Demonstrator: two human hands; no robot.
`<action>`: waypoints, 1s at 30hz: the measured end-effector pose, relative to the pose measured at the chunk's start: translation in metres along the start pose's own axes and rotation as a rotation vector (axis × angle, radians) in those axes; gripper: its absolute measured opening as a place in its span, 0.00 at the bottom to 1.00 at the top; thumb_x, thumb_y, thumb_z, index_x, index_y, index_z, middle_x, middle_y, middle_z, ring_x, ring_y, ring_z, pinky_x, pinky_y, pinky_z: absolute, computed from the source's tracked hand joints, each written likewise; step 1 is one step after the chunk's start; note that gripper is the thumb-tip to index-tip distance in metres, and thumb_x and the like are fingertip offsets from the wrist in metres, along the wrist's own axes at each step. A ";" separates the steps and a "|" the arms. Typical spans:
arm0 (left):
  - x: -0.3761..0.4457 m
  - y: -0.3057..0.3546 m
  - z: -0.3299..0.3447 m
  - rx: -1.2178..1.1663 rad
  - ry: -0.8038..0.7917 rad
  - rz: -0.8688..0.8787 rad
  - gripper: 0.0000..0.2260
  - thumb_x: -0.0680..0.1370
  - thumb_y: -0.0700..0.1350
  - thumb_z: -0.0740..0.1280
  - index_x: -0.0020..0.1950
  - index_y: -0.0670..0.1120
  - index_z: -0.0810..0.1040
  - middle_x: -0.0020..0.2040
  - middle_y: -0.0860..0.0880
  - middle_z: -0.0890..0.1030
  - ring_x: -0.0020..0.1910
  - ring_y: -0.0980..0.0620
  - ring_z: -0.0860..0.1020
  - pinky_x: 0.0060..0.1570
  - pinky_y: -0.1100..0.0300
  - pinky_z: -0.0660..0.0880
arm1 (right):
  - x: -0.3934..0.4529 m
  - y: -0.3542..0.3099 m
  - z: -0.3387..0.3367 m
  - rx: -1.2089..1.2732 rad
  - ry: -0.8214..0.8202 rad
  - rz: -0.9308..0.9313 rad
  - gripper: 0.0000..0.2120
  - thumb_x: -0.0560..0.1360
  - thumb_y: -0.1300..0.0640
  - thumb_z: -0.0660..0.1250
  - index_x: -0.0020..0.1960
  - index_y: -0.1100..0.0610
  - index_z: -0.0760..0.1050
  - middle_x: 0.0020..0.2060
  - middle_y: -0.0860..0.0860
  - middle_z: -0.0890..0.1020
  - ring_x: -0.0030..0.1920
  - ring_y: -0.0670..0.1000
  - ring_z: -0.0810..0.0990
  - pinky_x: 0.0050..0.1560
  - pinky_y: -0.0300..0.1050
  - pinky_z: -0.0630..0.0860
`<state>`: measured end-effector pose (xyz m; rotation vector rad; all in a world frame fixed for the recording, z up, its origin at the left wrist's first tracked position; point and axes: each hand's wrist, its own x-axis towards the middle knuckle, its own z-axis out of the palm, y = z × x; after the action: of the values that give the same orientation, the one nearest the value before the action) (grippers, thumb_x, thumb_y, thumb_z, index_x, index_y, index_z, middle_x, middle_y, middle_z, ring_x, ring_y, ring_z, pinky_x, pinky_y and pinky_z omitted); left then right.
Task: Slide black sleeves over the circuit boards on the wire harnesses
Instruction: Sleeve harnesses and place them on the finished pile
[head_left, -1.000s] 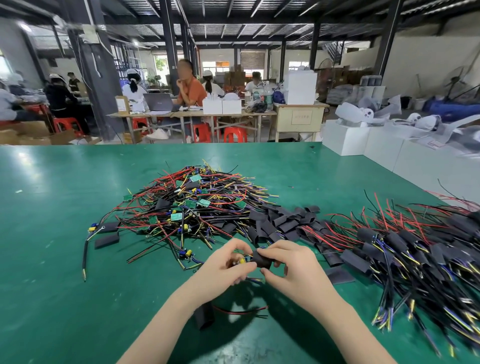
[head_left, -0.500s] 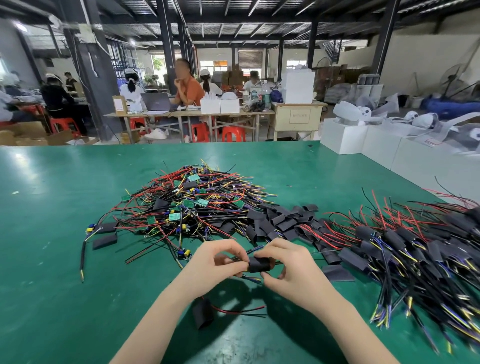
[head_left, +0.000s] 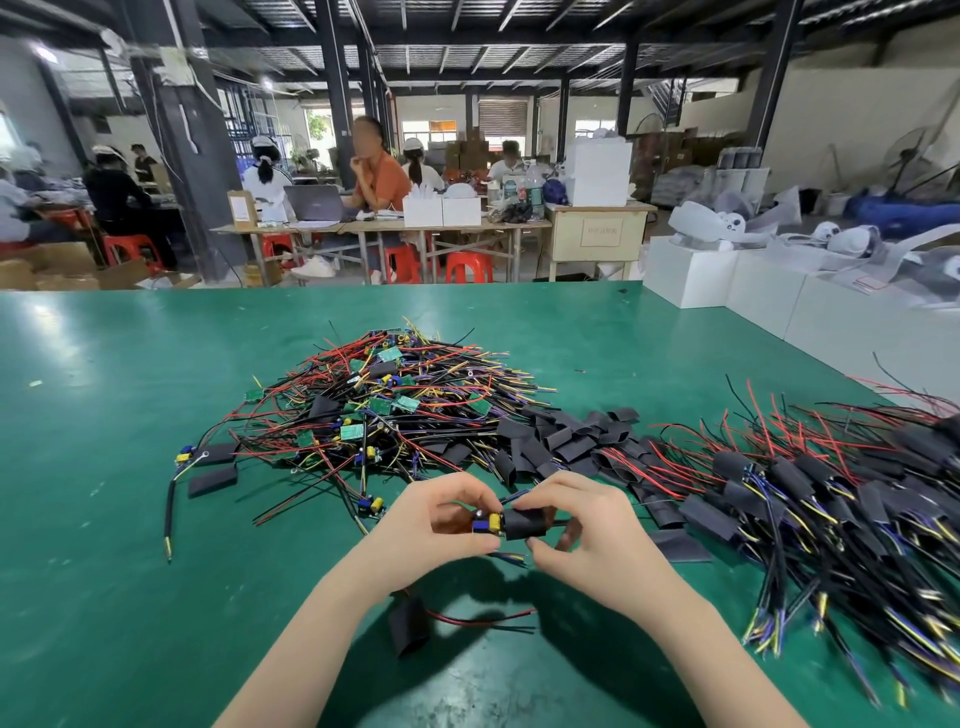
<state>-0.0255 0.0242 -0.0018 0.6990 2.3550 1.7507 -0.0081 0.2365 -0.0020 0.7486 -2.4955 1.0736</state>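
My left hand (head_left: 441, 525) pinches a small circuit board (head_left: 488, 522) with yellow and blue parts, its wires trailing below. My right hand (head_left: 576, 530) grips a black sleeve (head_left: 524, 523) that covers the board's right end. Both hands are held just above the green table (head_left: 104, 571). A tangled pile of bare wire harnesses (head_left: 384, 410) with green boards lies behind the hands. Loose black sleeves (head_left: 561, 441) lie in a heap at centre right. Sleeved harnesses (head_left: 810, 493) are piled at the right.
A black sleeve with red and black wires (head_left: 410, 623) lies on the table under my left wrist. Two loose sleeves (head_left: 213, 480) and a black cable (head_left: 169, 514) lie at the left. White boxes (head_left: 769, 301) line the table's right edge. People sit at far tables.
The sleeve has moved a little to the right, so the board's yellow and blue end now shows at my left fingertips. Both hands stay together at the same spot.
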 end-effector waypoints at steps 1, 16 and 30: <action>0.000 0.000 -0.001 0.001 -0.010 0.014 0.10 0.72 0.34 0.74 0.48 0.46 0.80 0.45 0.50 0.82 0.44 0.54 0.81 0.48 0.64 0.76 | 0.001 -0.001 -0.001 0.005 -0.008 0.017 0.16 0.64 0.65 0.71 0.50 0.52 0.82 0.42 0.47 0.80 0.40 0.45 0.77 0.32 0.37 0.75; 0.001 -0.001 0.006 0.041 0.108 0.066 0.09 0.71 0.36 0.74 0.45 0.49 0.83 0.43 0.48 0.85 0.41 0.54 0.83 0.46 0.61 0.79 | 0.000 -0.007 -0.006 -0.050 -0.064 0.026 0.15 0.65 0.59 0.74 0.52 0.50 0.83 0.41 0.44 0.79 0.39 0.42 0.76 0.35 0.25 0.66; 0.000 -0.003 0.011 0.031 0.065 0.101 0.08 0.71 0.38 0.74 0.47 0.50 0.84 0.43 0.47 0.85 0.42 0.48 0.83 0.47 0.56 0.79 | 0.000 -0.011 0.001 -0.095 -0.039 0.152 0.11 0.61 0.52 0.69 0.44 0.48 0.83 0.35 0.48 0.82 0.35 0.47 0.75 0.41 0.45 0.74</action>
<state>-0.0225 0.0332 -0.0080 0.7902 2.4340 1.8073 -0.0016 0.2288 0.0035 0.5662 -2.6515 0.9891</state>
